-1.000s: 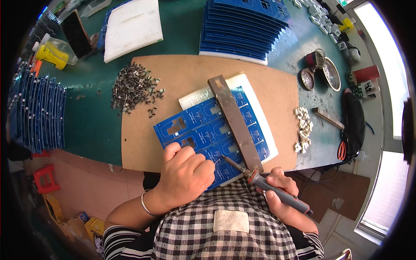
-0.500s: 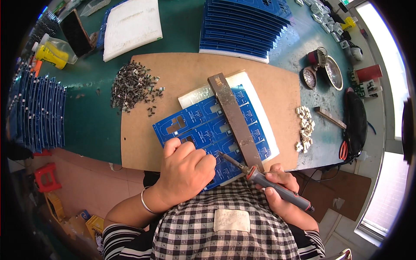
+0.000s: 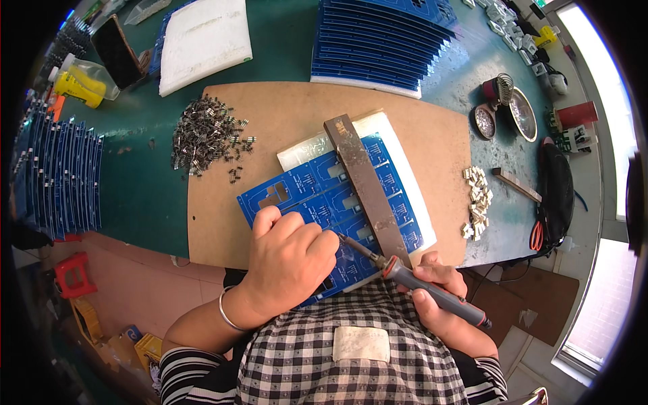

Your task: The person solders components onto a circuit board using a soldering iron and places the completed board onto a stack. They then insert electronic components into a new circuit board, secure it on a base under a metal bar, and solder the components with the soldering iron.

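A blue circuit board panel (image 3: 320,210) with cut-outs lies tilted on a white foam pad (image 3: 410,177). Across the panel rests a long brown metal bar (image 3: 368,185). My left hand (image 3: 291,260) is closed over the panel's left part, knuckles up; its fingertips and anything in them are hidden. In my right hand (image 3: 439,283) is a grey soldering iron (image 3: 439,297) with a red collar. Its tip points up and left, reaching the board right beside my left hand's knuckles; the exact contact point is too small to make out.
A brown board (image 3: 229,229) lies under the work. On it are a heap of small black pin parts (image 3: 206,135) and, to the right, white connectors (image 3: 478,202). Blue panels stand stacked (image 3: 374,47) at the back and in a row (image 3: 64,175) at left. An iron stand (image 3: 498,89) sits right.
My left hand has shifted slightly up and right over the panel. The soldering iron's tip has moved a little up and left, still close to that hand.
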A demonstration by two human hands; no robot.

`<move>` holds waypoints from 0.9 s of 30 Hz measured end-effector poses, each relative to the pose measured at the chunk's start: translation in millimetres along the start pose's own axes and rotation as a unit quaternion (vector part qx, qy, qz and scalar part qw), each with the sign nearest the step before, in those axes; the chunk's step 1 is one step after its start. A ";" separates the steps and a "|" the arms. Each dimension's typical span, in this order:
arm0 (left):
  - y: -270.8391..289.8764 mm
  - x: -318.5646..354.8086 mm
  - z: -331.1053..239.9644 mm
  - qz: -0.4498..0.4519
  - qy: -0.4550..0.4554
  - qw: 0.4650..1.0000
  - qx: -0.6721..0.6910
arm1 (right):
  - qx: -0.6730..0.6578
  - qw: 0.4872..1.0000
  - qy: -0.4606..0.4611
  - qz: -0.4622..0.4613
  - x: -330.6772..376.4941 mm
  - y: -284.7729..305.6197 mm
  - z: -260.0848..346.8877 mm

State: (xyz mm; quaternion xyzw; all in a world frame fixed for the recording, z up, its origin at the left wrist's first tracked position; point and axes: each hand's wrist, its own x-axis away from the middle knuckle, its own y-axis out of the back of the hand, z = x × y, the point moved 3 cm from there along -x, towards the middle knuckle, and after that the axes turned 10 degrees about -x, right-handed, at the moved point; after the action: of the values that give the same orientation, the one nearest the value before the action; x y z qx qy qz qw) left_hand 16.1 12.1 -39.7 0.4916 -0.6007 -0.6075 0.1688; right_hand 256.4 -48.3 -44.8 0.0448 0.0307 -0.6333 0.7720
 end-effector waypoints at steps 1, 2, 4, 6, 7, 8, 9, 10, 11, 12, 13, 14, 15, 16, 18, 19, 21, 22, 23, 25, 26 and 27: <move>1.1 -0.1 1.0 -0.007 -0.002 1.000 -0.005 | 0.006 1.000 0.003 0.001 -1.1 -0.1 0.7; 2.7 0.3 2.0 -0.011 -0.005 1.000 -0.009 | 0.006 1.000 0.013 0.005 -2.4 -0.2 1.7; 9.2 3.1 5.3 -0.017 0.009 1.000 -0.024 | 0.037 0.998 0.042 0.026 -5.8 1.8 4.1; 15.1 7.4 6.2 -0.018 0.020 0.999 -0.028 | 0.056 0.996 0.062 0.038 -5.5 4.1 7.7; 17.5 10.1 5.7 -0.018 0.025 0.999 -0.025 | 0.062 0.995 0.066 0.040 -4.0 5.6 9.3; 18.4 12.6 5.0 -0.012 0.034 0.999 -0.020 | 0.062 0.995 0.067 0.036 -2.1 6.8 10.5; 18.3 14.9 3.0 -0.017 0.039 0.999 0.009 | 0.055 0.996 0.063 0.031 0.7 7.2 11.3; 16.7 16.9 0.6 -0.016 0.049 0.998 0.041 | 0.043 0.997 0.056 0.021 4.3 7.0 12.0; 14.4 18.9 -1.3 -0.009 0.059 0.996 0.071 | 0.031 0.998 0.049 0.011 7.4 7.2 12.3; 13.3 20.3 -2.9 -0.024 0.049 0.995 0.079 | 0.041 0.997 0.066 0.014 9.7 7.6 13.6; 11.8 22.1 -4.4 -0.020 0.046 0.996 0.074 | 0.053 0.995 0.084 0.017 11.3 8.1 14.6; 10.6 23.5 -5.8 -0.015 0.041 0.997 0.067 | 0.058 0.993 0.099 0.018 12.7 8.6 15.4; 9.7 24.6 -6.8 -0.011 0.036 0.997 0.061 | 0.064 0.993 0.093 0.022 13.5 8.7 14.9; 9.2 25.4 -8.1 -0.009 0.028 0.998 0.055 | 0.064 0.994 0.084 0.025 14.1 8.6 14.1; 8.5 26.3 -10.7 -0.001 0.013 0.999 0.043 | 0.061 0.995 0.074 0.026 15.0 7.6 12.5; 8.1 26.0 -11.6 0.000 0.009 0.999 0.045 | 0.059 0.995 0.073 0.024 15.5 6.4 11.4; 6.7 24.7 -12.6 0.009 0.004 0.999 0.048 | 0.058 0.995 0.073 0.020 16.2 4.5 9.6; 6.8 24.3 -13.5 0.006 -0.001 0.999 0.049 | 0.060 0.995 0.073 0.019 16.6 3.9 8.9; 6.5 23.8 -14.2 0.007 -0.004 0.999 0.051 | 0.055 0.996 0.074 0.018 16.7 3.6 8.3; 5.9 23.1 -14.9 0.011 -0.006 0.998 0.053 | 0.063 0.995 0.070 0.016 16.9 3.7 7.3; 5.6 22.9 -15.0 0.013 -0.005 0.998 0.054 | 0.055 0.996 0.071 0.015 16.9 3.9 7.1; 5.4 22.7 -15.0 0.015 -0.005 0.998 0.054 | 0.061 0.996 0.069 0.016 16.8 3.9 6.6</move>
State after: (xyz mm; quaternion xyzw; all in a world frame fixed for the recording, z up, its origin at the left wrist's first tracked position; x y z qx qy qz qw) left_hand 15.7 -15.7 -40.8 0.4883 -0.6405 -0.5739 0.1482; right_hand 263.5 -64.6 -39.9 0.1358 0.0449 -0.6166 0.7742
